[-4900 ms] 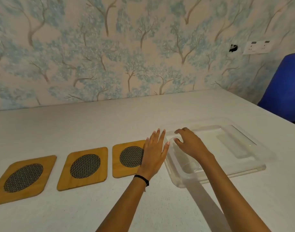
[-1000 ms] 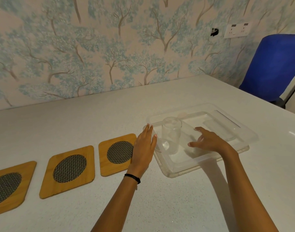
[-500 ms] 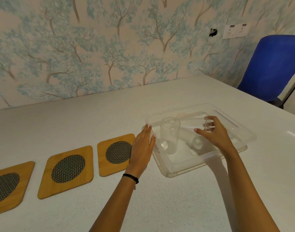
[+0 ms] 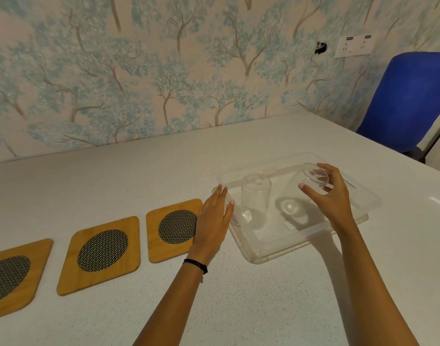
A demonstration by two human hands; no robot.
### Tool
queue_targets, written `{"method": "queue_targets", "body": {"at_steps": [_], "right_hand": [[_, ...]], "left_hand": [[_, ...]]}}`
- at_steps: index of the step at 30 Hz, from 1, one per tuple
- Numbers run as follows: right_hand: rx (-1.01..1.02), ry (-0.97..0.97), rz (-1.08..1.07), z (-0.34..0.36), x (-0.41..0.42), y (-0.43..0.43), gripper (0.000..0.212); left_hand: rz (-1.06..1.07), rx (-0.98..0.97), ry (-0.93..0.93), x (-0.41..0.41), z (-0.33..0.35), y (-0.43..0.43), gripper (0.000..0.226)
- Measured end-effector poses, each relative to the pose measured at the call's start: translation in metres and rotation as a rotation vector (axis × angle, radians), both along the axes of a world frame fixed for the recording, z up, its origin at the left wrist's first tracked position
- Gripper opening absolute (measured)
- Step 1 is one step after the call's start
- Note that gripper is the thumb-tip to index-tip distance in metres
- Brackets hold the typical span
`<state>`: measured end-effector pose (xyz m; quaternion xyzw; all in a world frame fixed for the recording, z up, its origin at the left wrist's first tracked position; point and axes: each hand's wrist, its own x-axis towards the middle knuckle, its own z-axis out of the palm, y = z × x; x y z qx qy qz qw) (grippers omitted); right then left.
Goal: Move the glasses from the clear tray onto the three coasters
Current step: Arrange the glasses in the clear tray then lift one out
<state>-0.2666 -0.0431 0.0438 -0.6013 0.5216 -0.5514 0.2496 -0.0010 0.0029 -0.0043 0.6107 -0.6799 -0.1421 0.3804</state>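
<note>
A clear plastic tray (image 4: 269,253) lies on the white table. One clear glass (image 4: 255,198) stands upright in its left part. My right hand (image 4: 331,198) holds a second clear glass (image 4: 313,177), tilted, over the tray's far right part. My left hand (image 4: 214,221) rests flat with fingers apart on the table against the tray's left edge, holding nothing. Three wooden coasters with dark mesh centres lie in a row to the left: the nearest coaster (image 4: 172,228) beside my left hand, the middle coaster (image 4: 101,253), and the left coaster (image 4: 12,275), all bare.
A blue chair (image 4: 408,101) stands at the table's far right corner. The wallpapered wall (image 4: 164,71) runs along the table's back edge, with a socket plate (image 4: 353,46) on it.
My right hand has closed on a second glass in the tray and raised it, tilted, toward the far right. The upright glass and my left hand have stayed in place.
</note>
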Motion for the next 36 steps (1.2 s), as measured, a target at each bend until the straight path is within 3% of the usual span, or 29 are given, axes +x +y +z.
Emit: {"method": "queue_targets", "body": {"at_steps": [13, 22, 29, 36], "right_hand": [[0.009, 0.041, 0.131, 0.002, 0.003, 0.002, 0.073], [0.066, 0.046, 0.231, 0.005, -0.007, 0.003, 0.068], [-0.058, 0.043, -0.204, -0.003, -0.039, 0.005, 0.035], [0.024, 0.11, -0.401, -0.011, -0.051, 0.0, 0.028]], "left_hand": [[0.002, 0.014, 0.003, -0.001, 0.003, 0.002, 0.052], [0.007, 0.017, -0.017, -0.001, 0.002, 0.001, 0.051], [0.01, 0.023, -0.013, -0.001, 0.001, 0.0, 0.053], [0.011, 0.004, -0.02, -0.001, 0.0, -0.001, 0.052]]}}
